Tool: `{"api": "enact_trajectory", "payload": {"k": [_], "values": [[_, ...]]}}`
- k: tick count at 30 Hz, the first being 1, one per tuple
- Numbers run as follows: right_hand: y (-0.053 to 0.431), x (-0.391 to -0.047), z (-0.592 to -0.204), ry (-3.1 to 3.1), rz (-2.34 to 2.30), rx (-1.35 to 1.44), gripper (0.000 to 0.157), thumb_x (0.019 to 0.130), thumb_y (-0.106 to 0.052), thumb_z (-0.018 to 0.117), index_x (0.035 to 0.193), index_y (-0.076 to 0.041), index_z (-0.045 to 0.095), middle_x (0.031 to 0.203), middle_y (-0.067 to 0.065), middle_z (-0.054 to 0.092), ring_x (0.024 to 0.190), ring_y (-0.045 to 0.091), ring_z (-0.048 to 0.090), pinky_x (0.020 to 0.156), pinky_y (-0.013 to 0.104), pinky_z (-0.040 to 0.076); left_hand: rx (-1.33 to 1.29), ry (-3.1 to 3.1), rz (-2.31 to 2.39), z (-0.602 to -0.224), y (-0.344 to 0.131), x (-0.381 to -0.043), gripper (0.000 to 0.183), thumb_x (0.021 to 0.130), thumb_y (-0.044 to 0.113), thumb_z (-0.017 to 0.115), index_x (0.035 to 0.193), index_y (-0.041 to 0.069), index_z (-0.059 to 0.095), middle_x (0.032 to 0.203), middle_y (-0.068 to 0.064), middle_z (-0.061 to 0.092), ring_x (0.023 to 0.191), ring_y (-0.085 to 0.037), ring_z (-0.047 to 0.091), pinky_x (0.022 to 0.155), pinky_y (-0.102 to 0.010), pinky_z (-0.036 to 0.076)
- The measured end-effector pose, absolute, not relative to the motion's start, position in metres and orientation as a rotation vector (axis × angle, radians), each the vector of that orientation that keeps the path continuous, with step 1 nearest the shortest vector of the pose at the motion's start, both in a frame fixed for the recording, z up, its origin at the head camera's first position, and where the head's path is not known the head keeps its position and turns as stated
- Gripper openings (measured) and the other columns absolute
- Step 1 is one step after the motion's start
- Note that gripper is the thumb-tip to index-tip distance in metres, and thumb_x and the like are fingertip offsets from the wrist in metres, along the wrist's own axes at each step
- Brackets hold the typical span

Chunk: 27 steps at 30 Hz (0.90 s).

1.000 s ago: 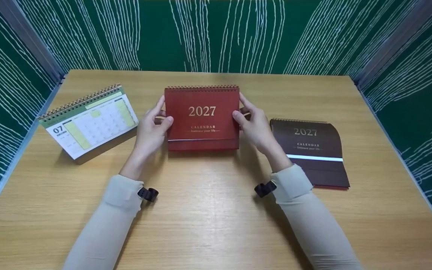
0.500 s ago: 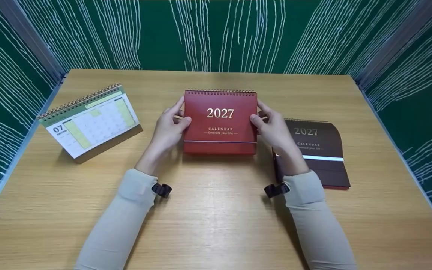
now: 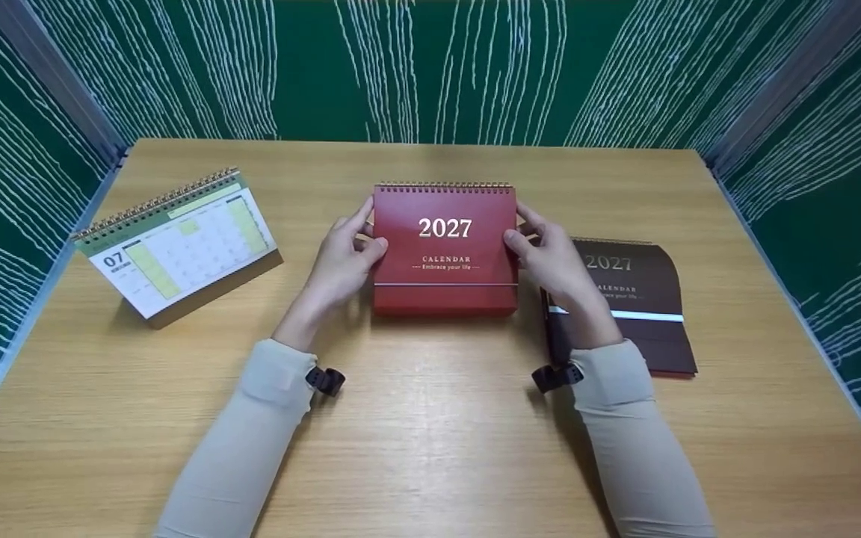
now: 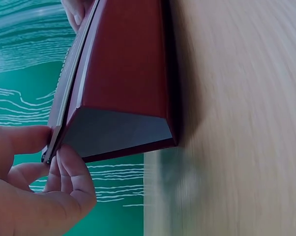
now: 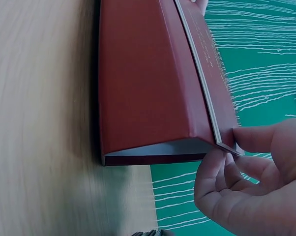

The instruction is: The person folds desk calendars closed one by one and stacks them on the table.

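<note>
A red 2027 desk calendar [image 3: 445, 246] stands in the middle of the table, its gold spiral binding at the top and its cover tilted towards me. My left hand [image 3: 342, 258] pinches its left edge between thumb and fingers. On the opposite edge my right hand [image 3: 556, 261] does the same. Both wrist views show the calendar's folded stand [image 4: 128, 59] as a hollow wedge, its base at the tabletop. Whether the base touches the wood is hard to tell. Fingertips behind the pages are partly hidden.
At the left stands a green and white desk calendar [image 3: 199, 246], turned at an angle and showing month 07. A dark brown 2027 calendar [image 3: 643, 344] lies at the right, partly under my right forearm. Green walls with white lines border the wooden table [image 3: 423, 448].
Both hands have carried the red calendar to the right and slightly towards me, mostly in the first half second. The other two calendars have stayed in place.
</note>
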State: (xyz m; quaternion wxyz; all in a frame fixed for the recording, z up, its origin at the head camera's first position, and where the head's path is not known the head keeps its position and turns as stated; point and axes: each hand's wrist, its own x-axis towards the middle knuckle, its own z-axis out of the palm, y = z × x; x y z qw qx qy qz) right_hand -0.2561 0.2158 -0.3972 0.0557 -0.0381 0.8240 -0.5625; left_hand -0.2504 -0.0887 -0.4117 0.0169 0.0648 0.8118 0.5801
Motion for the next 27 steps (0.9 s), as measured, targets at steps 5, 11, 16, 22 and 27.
{"api": "enact_trajectory", "payload": {"k": [5,11,16,22,27], "values": [[0.219,-0.257,-0.399,2.538,-1.659,-0.167,0.066,0.109,-0.009,0.057,0.168,-0.024,0.032,0.127,0.019,0.056,0.104,0.024,0.059,0.083,0.026,0.059,0.228,2.517,1.787,-0.413,-0.087,-0.251,0.074,0.105,0.004,0.061,0.169,0.013,0.026,0.128,-0.015,0.05,0.105,-0.023,0.057,0.09,-0.028,0.055],[0.22,-0.257,-0.401,2.557,-1.599,-0.22,0.071,0.107,-0.009,0.06,0.169,-0.024,0.029,0.131,0.02,0.058,0.108,0.028,0.059,0.08,0.034,0.057,0.228,2.506,1.774,-0.415,-0.088,-0.251,0.077,0.103,0.003,0.062,0.17,0.013,0.024,0.129,-0.015,0.046,0.107,-0.023,0.056,0.094,-0.031,0.055],[0.219,-0.258,-0.404,2.562,-1.586,-0.222,0.073,0.106,-0.009,0.062,0.17,-0.021,0.028,0.128,0.02,0.059,0.106,0.026,0.059,0.08,0.037,0.056,0.239,2.476,1.79,-0.419,-0.089,-0.252,0.079,0.103,-0.001,0.062,0.17,0.013,0.024,0.131,-0.016,0.044,0.11,-0.024,0.055,0.098,-0.034,0.057],[0.22,-0.261,-0.409,2.578,-1.58,-0.243,0.074,0.105,-0.007,0.063,0.169,-0.02,0.029,0.129,0.021,0.06,0.109,0.029,0.058,0.08,0.035,0.053,0.234,2.464,1.804,-0.421,-0.088,-0.252,0.08,0.102,-0.003,0.062,0.17,0.012,0.024,0.136,-0.015,0.043,0.113,-0.026,0.054,0.103,-0.037,0.054],[0.22,-0.262,-0.411,2.588,-1.579,-0.237,0.074,0.104,-0.007,0.063,0.169,-0.02,0.03,0.129,0.021,0.06,0.108,0.029,0.058,0.081,0.034,0.053,0.203,2.435,1.806,-0.422,-0.087,-0.251,0.08,0.103,-0.001,0.062,0.171,0.016,0.023,0.138,-0.013,0.042,0.117,-0.026,0.054,0.103,-0.037,0.054]]}}
